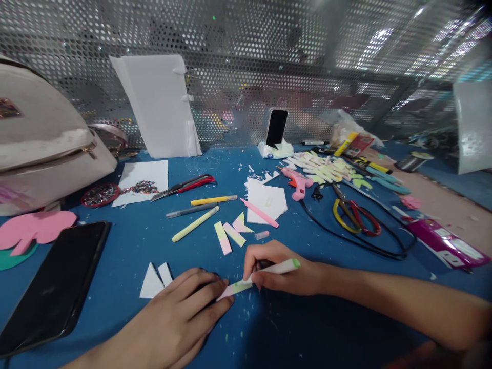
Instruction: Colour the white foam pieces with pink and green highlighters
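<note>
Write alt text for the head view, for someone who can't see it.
A person's right hand holds a green-ended marker to a small pink-and-green piece, steadied by the left hand on a blue table. Beyond lie colored strips, a pink glue gun and red-and-yellow-handled scissors.

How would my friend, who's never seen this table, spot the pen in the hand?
Find the big blue table, then the right hand, low in the middle. The whitish pen is in its grip, slanting up to the right. Unlike the pink pen lying loose farther back, it has a bright green end.
</note>
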